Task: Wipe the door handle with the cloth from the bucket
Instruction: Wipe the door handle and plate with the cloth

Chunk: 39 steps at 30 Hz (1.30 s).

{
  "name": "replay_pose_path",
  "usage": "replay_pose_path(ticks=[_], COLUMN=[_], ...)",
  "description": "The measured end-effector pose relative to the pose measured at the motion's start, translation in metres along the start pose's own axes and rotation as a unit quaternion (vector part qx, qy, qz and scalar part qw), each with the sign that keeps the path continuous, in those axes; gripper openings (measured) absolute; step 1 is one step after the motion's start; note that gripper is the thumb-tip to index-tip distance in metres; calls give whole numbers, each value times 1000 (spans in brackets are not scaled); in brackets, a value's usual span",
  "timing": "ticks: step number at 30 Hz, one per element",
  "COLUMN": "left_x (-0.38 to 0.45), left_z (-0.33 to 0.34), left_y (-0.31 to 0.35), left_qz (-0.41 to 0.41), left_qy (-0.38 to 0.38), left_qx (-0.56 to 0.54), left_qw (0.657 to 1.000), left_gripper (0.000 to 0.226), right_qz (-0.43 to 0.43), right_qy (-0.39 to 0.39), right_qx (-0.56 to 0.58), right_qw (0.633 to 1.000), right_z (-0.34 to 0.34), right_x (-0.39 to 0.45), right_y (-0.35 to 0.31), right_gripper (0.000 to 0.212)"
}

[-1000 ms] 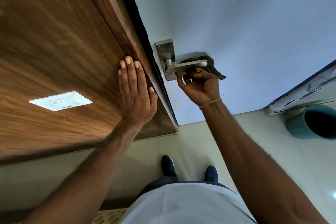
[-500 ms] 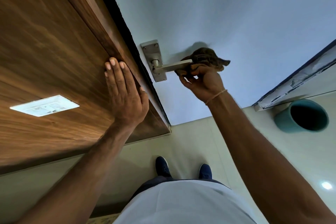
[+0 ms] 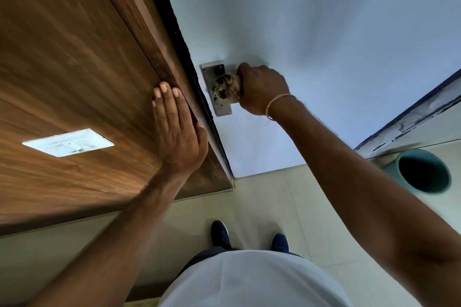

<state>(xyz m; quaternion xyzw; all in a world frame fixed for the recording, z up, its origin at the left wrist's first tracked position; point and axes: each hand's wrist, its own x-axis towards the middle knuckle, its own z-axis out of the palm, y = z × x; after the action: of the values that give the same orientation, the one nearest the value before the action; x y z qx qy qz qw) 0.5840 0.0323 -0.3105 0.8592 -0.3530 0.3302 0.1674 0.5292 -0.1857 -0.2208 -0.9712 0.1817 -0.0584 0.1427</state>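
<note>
The metal door handle's back plate [image 3: 217, 87] is fixed to the pale blue door [image 3: 311, 32]. My right hand [image 3: 262, 88] is closed around the lever, which is hidden under it. A brown and white patterned cloth [image 3: 226, 87] bunches out of my fist at the lever's base, against the plate. My left hand [image 3: 175, 129] lies flat, fingers together, on the wooden door frame [image 3: 159, 40] just left of the door edge. The teal bucket [image 3: 424, 174] stands on the floor at the right.
A white switch plate [image 3: 68, 142] sits on the wood-panelled wall [image 3: 62, 70] at the left. A worn door frame edge [image 3: 411, 114] runs along the right above the bucket. My two dark blue shoes [image 3: 220, 233] stand on the pale tiled floor [image 3: 264, 202].
My right hand has slid with the cloth from the lever's free end to its base by the plate, and now wraps the lever from above. My left hand stays on the frame.
</note>
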Motion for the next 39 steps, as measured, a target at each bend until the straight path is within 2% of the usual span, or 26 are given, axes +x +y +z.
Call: replay_pose_path(ticks=[2, 4, 6, 9, 13, 16, 22, 27, 30, 32, 33, 34, 35, 36, 37, 38, 39], left_x=[0, 1, 1, 0, 0, -1, 0, -1, -1, -1, -1, -1, -2, -1, -1, -1, -1], left_z=[0, 0, 1, 0, -1, 1, 4, 5, 6, 6, 6, 7, 6, 6, 6, 6, 6], left_y=[0, 1, 1, -1, -1, -1, -1, -1, 0, 1, 1, 1, 1, 1, 1, 1, 0], left_qz=[1, -2, -2, 1, 0, -4, -4, -1, -1, -3, -4, -5, -5, -4, -4, -2, -1], left_qy=[3, 7, 10, 6, 1, 2, 4, 13, 14, 14, 13, 12, 11, 10, 11, 13, 15], left_qx=[-2, -1, -3, -12, -10, -12, -21, -25, -25, -26, -26, -27, -28, -28, -27, -27, -26], left_qw=[1000, 1000, 1000, 1000, 1000, 1000, 1000, 1000, 1000, 1000, 1000, 1000, 1000, 1000, 1000, 1000, 1000], left_gripper=[89, 91, 91, 86, 82, 80, 84, 84, 80, 78, 79, 80, 81, 82, 82, 82, 83], right_qz=[-10, -40, -42, -15, 29, 54, 43, -57, -22, 39, 73, 116, 166, 203, 213, 210, 203], right_qy=[-42, -35, -16, -28, -85, -91, -22, 25, 41, 12, -2, 0, 10, 15, 14, 11, 8], right_qx=[22, 19, 36, 75, 115, 169, 287, 233, 197, 234, 291, 373, 481, 600, 711, 794, 850], right_qw=[999, 998, 998, 997, 989, 980, 957, 970, 979, 971, 954, 921, 861, 773, 670, 571, 486], right_z=[2, 10, 15, 19, 19, 19, 17, 28, 30, 27, 28, 30, 35, 39, 47, 54, 62], right_x=[2, 2, 0, 1, 11, 13, -1, -14, -10, -7, -6, -7, -8, -13, -20, -28, -35], right_y=[-16, -27, -25, -4, -2, -10, -20, -7, 24, 42, 49, 55, 60, 61, 60, 55, 48], right_gripper=[45, 59, 64, 52, 15, 17, 4, 20, 24, 31, 36, 39, 37, 32, 26, 26, 36])
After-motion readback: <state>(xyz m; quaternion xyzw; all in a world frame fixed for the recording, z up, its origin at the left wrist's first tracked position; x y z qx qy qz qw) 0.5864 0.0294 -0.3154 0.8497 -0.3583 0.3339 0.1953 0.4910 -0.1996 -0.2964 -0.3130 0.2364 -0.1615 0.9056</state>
